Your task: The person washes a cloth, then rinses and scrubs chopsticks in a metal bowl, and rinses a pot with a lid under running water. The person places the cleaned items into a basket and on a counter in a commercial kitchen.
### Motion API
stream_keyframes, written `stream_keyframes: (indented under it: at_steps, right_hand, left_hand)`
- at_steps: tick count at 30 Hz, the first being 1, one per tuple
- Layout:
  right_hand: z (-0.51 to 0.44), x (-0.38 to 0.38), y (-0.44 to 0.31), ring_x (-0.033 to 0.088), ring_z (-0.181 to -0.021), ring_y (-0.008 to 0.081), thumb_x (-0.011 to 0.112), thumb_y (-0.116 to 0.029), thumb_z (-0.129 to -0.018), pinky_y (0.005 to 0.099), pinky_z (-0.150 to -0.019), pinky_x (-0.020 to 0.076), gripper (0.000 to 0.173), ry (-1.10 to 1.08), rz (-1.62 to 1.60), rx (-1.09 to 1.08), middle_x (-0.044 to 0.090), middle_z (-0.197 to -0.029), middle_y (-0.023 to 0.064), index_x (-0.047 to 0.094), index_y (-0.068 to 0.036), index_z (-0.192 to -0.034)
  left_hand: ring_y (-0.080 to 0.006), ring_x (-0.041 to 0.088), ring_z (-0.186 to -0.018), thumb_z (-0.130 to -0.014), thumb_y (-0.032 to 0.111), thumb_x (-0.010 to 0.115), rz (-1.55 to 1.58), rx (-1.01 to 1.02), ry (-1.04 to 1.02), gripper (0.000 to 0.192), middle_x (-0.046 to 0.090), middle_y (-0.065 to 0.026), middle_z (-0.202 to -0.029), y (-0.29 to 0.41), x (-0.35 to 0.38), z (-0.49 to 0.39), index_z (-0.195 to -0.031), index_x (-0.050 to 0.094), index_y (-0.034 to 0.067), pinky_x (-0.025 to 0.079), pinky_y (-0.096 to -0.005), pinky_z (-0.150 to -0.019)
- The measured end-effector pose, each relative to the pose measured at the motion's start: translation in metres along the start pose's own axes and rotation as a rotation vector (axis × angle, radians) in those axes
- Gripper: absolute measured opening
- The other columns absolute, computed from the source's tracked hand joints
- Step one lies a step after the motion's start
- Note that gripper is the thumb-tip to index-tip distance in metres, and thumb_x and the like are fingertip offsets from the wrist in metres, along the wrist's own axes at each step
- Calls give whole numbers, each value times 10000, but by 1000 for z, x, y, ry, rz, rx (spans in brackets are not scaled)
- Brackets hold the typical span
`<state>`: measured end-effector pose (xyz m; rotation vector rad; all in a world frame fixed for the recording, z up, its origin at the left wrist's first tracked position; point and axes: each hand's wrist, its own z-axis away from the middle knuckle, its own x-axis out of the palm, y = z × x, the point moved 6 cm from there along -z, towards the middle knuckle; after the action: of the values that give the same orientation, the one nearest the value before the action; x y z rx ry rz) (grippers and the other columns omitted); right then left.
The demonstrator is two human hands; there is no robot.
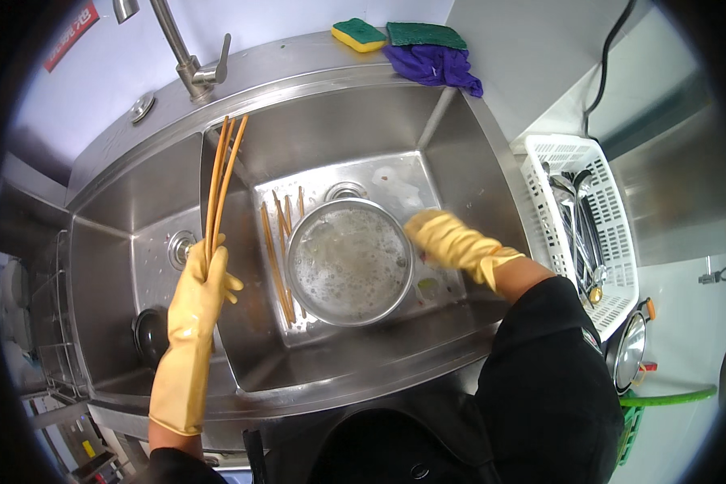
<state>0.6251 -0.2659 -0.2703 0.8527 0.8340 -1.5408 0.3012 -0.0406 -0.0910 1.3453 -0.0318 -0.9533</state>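
My left hand (199, 284), in a yellow rubber glove, grips several long brown chopsticks (219, 181) that point up over the divider between two sink basins. In the right basin (333, 124) stands a round metal pot (351, 263) of cloudy, bubbly water. More chopsticks (273, 266) lie on the basin floor along the pot's left side, some partly hidden by it. My right hand (451, 242), gloved alike, is just right of the pot's rim. Its fingers are blurred and look curled; whether they hold anything cannot be seen.
A faucet (196, 75) rises behind the sink. A sponge (358, 35), green scouring pad (426, 36) and purple cloth (435, 65) rest on the back ledge. To the right is a white plastic basket (620, 242) with ladles. A dark bowl (151, 336) sits in the left basin.
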Motion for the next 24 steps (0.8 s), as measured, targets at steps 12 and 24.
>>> stream_keyframes:
  at_steps: [12,24]
  right_hand:
    - [-18,73,-171,679,-1002,373,537,-198,-899,488,-834,537,278,-333,-211,-348,711,-1051,191,716,-44,-1046]
    - [26,-51,-199,624,-986,237,612,-359,-976,371,-888,475,415,-229,-1386,61,682,-1094,108,613,-41,-1242]
  left_hand:
    - [-181,642,-643,-1035,301,500,-149,8,59,411,670,-98,-785,-6,4,-1,-1379,497,77,519,-325,-642]
    - [-162,628,-611,-1041,289,501,-233,62,47,391,668,-92,-766,-8,3,-2,-1369,499,76,517,-309,-617]
